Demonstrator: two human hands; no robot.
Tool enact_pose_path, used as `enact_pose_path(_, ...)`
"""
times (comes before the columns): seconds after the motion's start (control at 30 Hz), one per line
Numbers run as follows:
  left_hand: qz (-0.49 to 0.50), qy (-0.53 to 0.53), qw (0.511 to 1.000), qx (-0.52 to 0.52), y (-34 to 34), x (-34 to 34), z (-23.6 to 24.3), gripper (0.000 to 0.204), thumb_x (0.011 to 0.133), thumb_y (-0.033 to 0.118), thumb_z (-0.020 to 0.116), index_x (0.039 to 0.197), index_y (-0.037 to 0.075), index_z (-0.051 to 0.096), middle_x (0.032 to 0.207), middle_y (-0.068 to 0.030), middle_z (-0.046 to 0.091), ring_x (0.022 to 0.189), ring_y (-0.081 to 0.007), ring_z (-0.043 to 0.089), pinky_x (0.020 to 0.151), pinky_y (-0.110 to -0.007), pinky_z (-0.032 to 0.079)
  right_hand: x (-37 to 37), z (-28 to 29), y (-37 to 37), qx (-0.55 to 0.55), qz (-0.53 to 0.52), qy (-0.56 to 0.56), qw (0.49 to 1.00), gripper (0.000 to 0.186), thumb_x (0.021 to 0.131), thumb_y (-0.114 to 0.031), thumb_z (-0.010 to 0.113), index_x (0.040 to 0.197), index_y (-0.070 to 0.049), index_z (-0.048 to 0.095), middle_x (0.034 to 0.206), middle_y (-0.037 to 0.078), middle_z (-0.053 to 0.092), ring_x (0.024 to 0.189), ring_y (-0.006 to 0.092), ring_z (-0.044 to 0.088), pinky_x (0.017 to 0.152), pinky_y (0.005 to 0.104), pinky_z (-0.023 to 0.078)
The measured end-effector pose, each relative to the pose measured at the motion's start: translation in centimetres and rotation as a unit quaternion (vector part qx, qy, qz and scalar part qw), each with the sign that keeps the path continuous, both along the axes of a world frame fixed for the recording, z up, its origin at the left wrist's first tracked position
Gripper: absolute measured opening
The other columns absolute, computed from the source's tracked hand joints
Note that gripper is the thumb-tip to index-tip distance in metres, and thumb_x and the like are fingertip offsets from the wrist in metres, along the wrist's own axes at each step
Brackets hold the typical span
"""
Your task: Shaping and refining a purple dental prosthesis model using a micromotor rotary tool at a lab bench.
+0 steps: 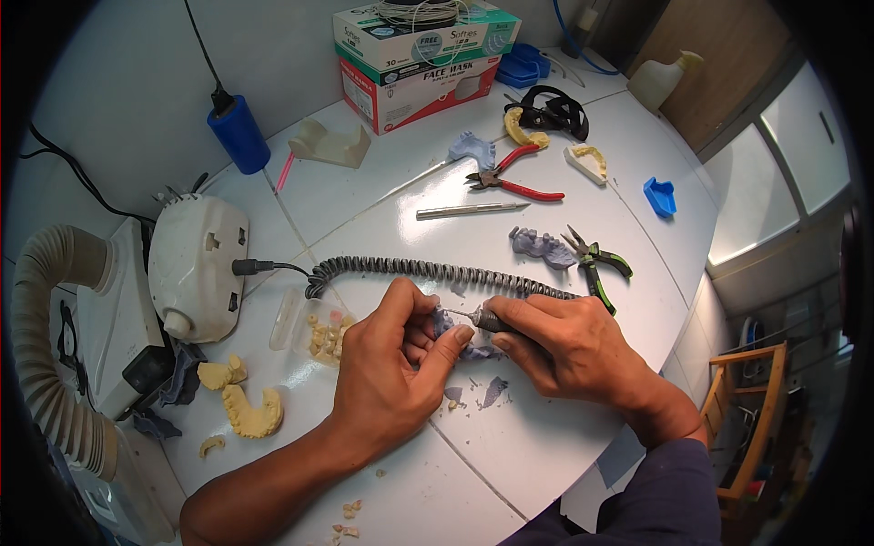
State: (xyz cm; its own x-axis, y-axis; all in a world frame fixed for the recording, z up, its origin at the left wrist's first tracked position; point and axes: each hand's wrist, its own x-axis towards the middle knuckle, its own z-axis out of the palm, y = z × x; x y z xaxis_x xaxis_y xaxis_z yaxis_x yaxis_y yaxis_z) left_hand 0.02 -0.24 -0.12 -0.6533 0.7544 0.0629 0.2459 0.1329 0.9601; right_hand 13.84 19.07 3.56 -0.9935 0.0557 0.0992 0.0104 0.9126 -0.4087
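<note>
In the head view, the left hand [387, 355] pinches a small grey-purple piece [443, 323] between thumb and curled fingers, so the piece sits at its fingertips, partly hidden by them. The right hand [578, 341] grips a dark rotary handpiece [492, 321] like a pen, its thin metal bit pointing left at the piece — whether the tip touches it, I cannot tell. Grey-purple scraps [494, 391] lie on the white table [355, 209] just below the hands. A coiled cord [428, 265] runs from a white control box [198, 264] to behind the right hand. Near the left hand stands a clear container [305, 338] of small yellowish pieces; beyond the right hand lie green-handled pliers [596, 264] beside another grey-purple form [542, 247].
</note>
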Motion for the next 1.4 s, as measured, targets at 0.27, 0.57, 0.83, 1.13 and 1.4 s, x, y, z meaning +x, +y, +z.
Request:
enact_pose_path(0.27, 0.0, -0.001, 1.0, -0.004, -0.03, 0.01, 0.0, 0.029, 0.1, 0.01, 0.083, 0.109, -0.003, 0.059, 0.085, -0.0027, 0.067, 0.073, -0.0046, 0.059, 0.065, -0.023, 0.05, 0.02, -0.02, 0.0, 0.004, 0.001, -0.001, 1.0, 0.032, 0.097, -0.014, 0.08, 0.128, -0.006, 0.072, 0.088, 0.01, 0.075, 0.07, 0.0283, 0.074, 0.062, 0.0386, 0.059)
enact_pose_path(0.57, 0.001, 0.002, 1.0, -0.006, -0.03, 0.05, 0.16, 0.029, 0.1, 0.011, 0.084, 0.109, -0.002, 0.059, 0.085, -0.0029, 0.067, 0.073, -0.0052, 0.059, 0.065, -0.023, 0.05, 0.0, 0.04, -0.02, 0.001, 0.003, 0.004, 1.0, 0.032, 0.098, -0.014, 0.08, 0.128, -0.006, 0.073, 0.088, 0.01, 0.074, 0.069, 0.0275, 0.074, 0.062, 0.0382, 0.059)
enact_pose_path(0.83, 0.003, -0.008, 1.0, -0.002, 0.01, 0.03, 0.09, 0.029, 0.1, 0.011, 0.083, 0.108, -0.002, 0.059, 0.085, -0.003, 0.067, 0.073, -0.0052, 0.059, 0.065, -0.023, 0.05, 0.05, -0.09, 0.05, 0.006, 0.009, 0.007, 1.0, 0.032, 0.097, -0.014, 0.08, 0.127, -0.007, 0.072, 0.086, 0.009, 0.073, 0.068, 0.0268, 0.073, 0.061, 0.0385, 0.058)
enact_pose_path(1.13, 0.003, -0.006, 1.0, -0.004, 0.0, 0.01, -0.04, 0.029, 0.1, 0.012, 0.083, 0.109, -0.002, 0.059, 0.085, -0.0033, 0.068, 0.072, -0.0051, 0.06, 0.065, -0.023, 0.05, 0.06, -0.06, 0.04, 0.004, 0.008, 0.005, 1.0, 0.032, 0.097, -0.014, 0.08, 0.127, -0.007, 0.073, 0.086, 0.01, 0.074, 0.068, 0.0269, 0.073, 0.061, 0.0382, 0.058)
enact_pose_path(1.4, 0.004, -0.002, 1.0, 0.0, -0.18, 0.05, 0.1, 0.028, 0.1, 0.011, 0.083, 0.109, -0.002, 0.06, 0.085, -0.0033, 0.068, 0.073, -0.005, 0.061, 0.065, -0.023, 0.05, -0.03, 0.07, -0.06, -0.008, 0.003, 0.002, 1.0, 0.031, 0.098, -0.014, 0.08, 0.127, -0.006, 0.073, 0.087, 0.01, 0.074, 0.069, 0.0274, 0.074, 0.062, 0.0383, 0.058)
